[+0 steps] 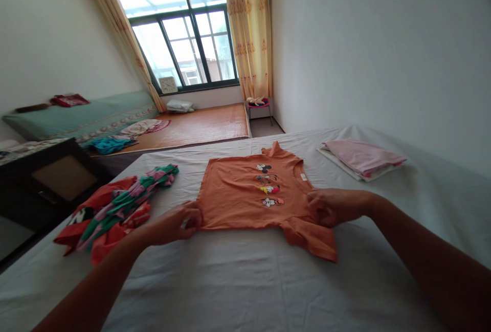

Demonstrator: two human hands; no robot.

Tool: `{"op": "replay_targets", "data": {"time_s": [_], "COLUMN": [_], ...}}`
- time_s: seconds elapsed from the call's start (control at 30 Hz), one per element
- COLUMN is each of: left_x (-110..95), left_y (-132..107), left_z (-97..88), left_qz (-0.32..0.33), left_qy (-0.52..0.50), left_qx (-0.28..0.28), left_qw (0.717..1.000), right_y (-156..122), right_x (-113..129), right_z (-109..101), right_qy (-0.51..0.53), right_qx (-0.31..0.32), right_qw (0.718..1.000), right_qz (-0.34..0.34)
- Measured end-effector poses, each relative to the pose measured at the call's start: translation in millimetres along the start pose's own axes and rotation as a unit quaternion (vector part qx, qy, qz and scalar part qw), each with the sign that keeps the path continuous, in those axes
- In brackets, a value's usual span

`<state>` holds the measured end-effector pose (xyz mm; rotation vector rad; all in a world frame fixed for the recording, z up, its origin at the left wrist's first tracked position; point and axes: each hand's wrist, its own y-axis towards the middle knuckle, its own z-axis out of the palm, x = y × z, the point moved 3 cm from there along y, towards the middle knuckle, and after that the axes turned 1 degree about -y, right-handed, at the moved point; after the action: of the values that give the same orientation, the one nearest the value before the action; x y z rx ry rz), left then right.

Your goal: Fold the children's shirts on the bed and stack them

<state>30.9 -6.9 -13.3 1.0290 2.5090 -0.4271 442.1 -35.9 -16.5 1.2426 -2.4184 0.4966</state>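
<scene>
Orange T-shirt (pixel 233 194) cloth: our left fingers (pixel 195 213) pinch its hem, our right fingers (pixel 316 204) its shoulder. White sheet (pixel 238 281) spreads from its near edge toward us; the T-shirt lies flat on it, lightly creased, cartoon figures (pixel 270 189) up.

There are one left hand (pixel 187 220), one right hand (pixel 332 205), one orange shirt (pixel 233 189) with four prints (pixel 269 189), two curtains (pixel 247 30), one window (pixel 197 40), one clock (pixel 168 85), one cabinet (pixel 57 176), one stool (pixel 265 105).

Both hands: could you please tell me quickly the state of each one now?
Left hand: closed, holding the shirt at its lower corner.
Right hand: closed, holding the shirt near the collar.
</scene>
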Motion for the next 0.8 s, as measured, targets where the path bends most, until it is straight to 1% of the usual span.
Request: {"op": "replay_targets", "data": {"time_s": [0.1,0.17,0.2,0.27,0.33,0.43,0.5,0.6,0.67,0.7,0.73,0.77,0.8], "left_x": [8.1,15.1,18.6,24.7,28.8,32.5,33.9,36.0,39.1,41.6,44.9,48.8,53.2], "left_y": [10.0,19.7,24.7,33.5,38.3,36.2,30.7,24.0,26.3,30.3,36.0,42.7,49.8], "left_z": [-13.3,-23.4,-26.8,-28.8,-25.1,-16.3,-12.0,-11.2,-13.6,-15.7,-18.6,-22.1,-25.6], "left_qz": [-0.01,-0.02,-0.021,-0.021,-0.015,-0.011,-0.011,-0.018,-0.039,-0.055,-0.073,-0.089,-0.105], "left_qy": [-0.035,-0.097,-0.134,-0.197,-0.22,-0.223,-0.235,-0.265,-0.297,-0.313,-0.33,-0.346,-0.362], "left_qx": [-0.042,-0.068,-0.073,-0.06,-0.031,0.002,0.015,0.007,-0.024,-0.054,-0.098,-0.154,-0.217], "left_qw": [0.998,0.993,0.988,0.978,0.975,0.975,0.972,0.964,0.954,0.946,0.936,0.921,0.9], "right_y": [-8.1,-13.8,-15.4,-14.9,-9.4,1.7,5.5,3.7,2.8,4.2,6.9,10.2,13.2], "right_x": [-6.1,-9.2,-9.1,-5.7,-0.1,8.0,11.4,8.1,-2.7,-11.1,-21.8,-34.2,-47.5], "right_z": [-9.9,-13.5,-13.4,-9.8,-3.2,6.5,9.7,8.0,3.5,0.2,-3.8,-8.2,-12.1], "right_qy": [0.089,0.142,0.152,0.132,0.078,-0.023,-0.051,-0.016,0.054,0.103,0.156,0.207,0.251], "right_qx": [0.008,0.024,0.034,0.048,0.043,0.014,0.003,0.001,-0.01,-0.036,-0.087,-0.159,-0.244], "right_qw": [0.996,0.988,0.986,0.988,0.994,0.996,0.996,0.999,0.997,0.992,0.979,0.955,0.919], "right_qz": [0.029,0.049,0.053,0.056,0.07,0.088,0.069,0.035,0.047,0.068,0.1,0.139,0.18]}}
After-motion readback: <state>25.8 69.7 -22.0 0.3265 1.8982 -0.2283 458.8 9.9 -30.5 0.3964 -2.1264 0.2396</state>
